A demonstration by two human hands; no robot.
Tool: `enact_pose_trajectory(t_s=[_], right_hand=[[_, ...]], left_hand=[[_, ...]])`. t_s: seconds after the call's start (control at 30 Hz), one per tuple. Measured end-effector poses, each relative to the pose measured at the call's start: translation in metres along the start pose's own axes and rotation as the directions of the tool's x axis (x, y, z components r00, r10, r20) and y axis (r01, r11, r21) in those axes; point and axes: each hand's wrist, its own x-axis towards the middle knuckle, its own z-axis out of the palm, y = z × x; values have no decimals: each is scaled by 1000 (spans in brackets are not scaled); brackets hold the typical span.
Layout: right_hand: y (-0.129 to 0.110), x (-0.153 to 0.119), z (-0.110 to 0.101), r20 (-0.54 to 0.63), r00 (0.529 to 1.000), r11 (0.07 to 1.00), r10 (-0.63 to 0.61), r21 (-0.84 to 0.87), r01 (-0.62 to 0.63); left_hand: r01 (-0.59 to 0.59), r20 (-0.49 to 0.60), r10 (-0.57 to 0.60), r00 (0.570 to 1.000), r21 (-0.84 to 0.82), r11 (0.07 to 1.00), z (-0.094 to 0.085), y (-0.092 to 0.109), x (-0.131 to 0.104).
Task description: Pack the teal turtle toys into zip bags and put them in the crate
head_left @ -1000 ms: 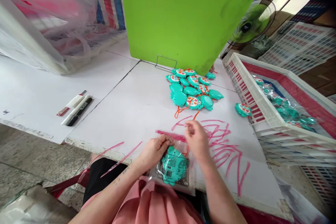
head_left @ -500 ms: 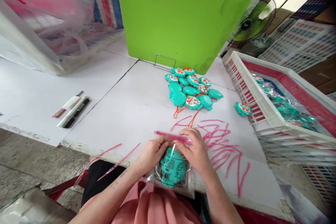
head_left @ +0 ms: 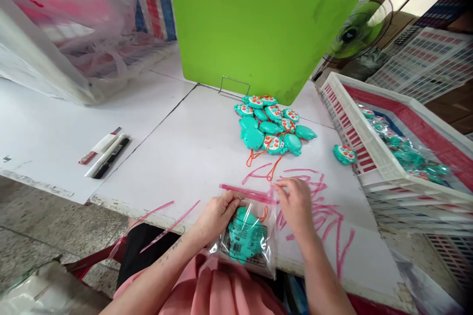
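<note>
A clear plastic bag (head_left: 271, 251) lies at the table's front edge, with a teal toy (head_left: 246, 236) and its orange cord inside. My left hand (head_left: 219, 214) pinches the bag's upper left part, near the opening. Along the bag's top runs a pink strip (head_left: 247, 193). My right hand (head_left: 295, 202) is at the strip's right end, thumb and forefinger pressed together; whether they grip the strip's end is too small to tell. Farther back is a pile of teal toys (head_left: 271, 128) with orange cords. One more teal toy (head_left: 344, 154) sits apart at the right.
Loose pink strips (head_left: 328, 211) are scattered on the table (head_left: 177, 157). Pens and a cutter (head_left: 107, 155) lie at the left. A green board (head_left: 273, 24) stands behind. At the right, a white crate (head_left: 384, 162) holds bagged toys; a fan (head_left: 349, 34) is beyond.
My right hand has moved right, away from my left hand, to the end of the pink strip. The bag's top is now more exposed, with the orange cord showing inside.
</note>
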Motion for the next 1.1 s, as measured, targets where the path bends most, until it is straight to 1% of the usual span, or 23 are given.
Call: enact_pose_trajectory(t_s=[0.03, 0.1, 0.17, 0.23, 0.27, 0.3, 0.37, 0.4, 0.43, 0.5, 0.57, 0.6, 0.67, 0.7, 0.73, 0.8, 0.9, 0.97, 1.03, 1.1], right_hand=[[19, -8, -11, -28, 1000, 998, 8, -65, -10], [58, -30, -36, -66, 996, 977, 61, -199, -73], [91, -58, -61, -112, 983, 932, 147, -317, -176], [117, -87, -79, -157, 958, 871, 238, -403, -283], [127, -100, -84, -137, 952, 853, 274, -422, -306], [134, -109, -88, -91, 950, 849, 299, -429, -308], [140, -118, -89, 40, 951, 871, 306, -414, -263], [138, -116, -88, 80, 953, 884, 294, -402, -239], [132, -110, -86, 79, 957, 891, 280, -392, -228], [111, -88, -81, -22, 966, 899, 257, -362, -247], [81, -62, -71, -134, 961, 924, 242, -272, -270], [65, -50, -64, -155, 963, 944, 219, -215, -249], [34, -32, -48, -102, 983, 981, 152, -106, -162], [20, -27, -39, -54, 991, 991, 122, -57, -125], [9, -25, -30, 1, 995, 995, 98, -12, -98], [-9, -26, -13, 110, 990, 994, 84, 56, -90], [-25, -32, 2, 241, 965, 985, 103, 114, -133], [-29, -35, 6, 286, 950, 977, 123, 131, -166], [-28, -37, 6, 290, 945, 973, 150, 127, -193], [-22, -38, 4, 247, 954, 975, 169, 103, -199]], left_hand=[[-1, -4, 1, 1000, -8, 1000, 0, -1, 0], [-10, 1, 10, 1000, -34, 999, 1, -3, 0], [-14, 14, 14, 1000, -46, 999, 2, -4, 1], [-6, 19, 6, 1000, -27, 1000, 2, -5, 2], [1, 16, -1, 1000, -13, 1000, 2, -6, 2], [6, 10, -6, 1000, -4, 1000, 1, -5, 2], [6, 5, -6, 1000, -11, 1000, 0, -4, 1], [1, 7, -1, 1000, -23, 1000, 0, -3, 1], [-4, 13, 5, 1000, -38, 999, -1, -1, 0], [-16, 29, 18, 999, -72, 997, -1, 0, 0], [-19, 30, 22, 999, -97, 995, -1, 0, 0], [-16, 22, 18, 1000, -100, 995, 0, -1, 0], [-2, -5, 2, 1000, -100, 995, 2, -3, 0], [4, -18, -6, 1000, -103, 995, 3, -5, 0], [7, -28, -11, 1000, -112, 994, 3, -6, 0], [4, -36, -9, 999, -134, 991, 4, -8, -1], [-5, -28, 1, 1000, -152, 988, 4, -9, -2], [-3, -21, -1, 1000, -158, 987, 3, -9, -3], [1, -22, -5, 1000, -158, 987, 3, -9, -2], [4, -26, -9, 1000, -155, 988, 3, -9, -2]])
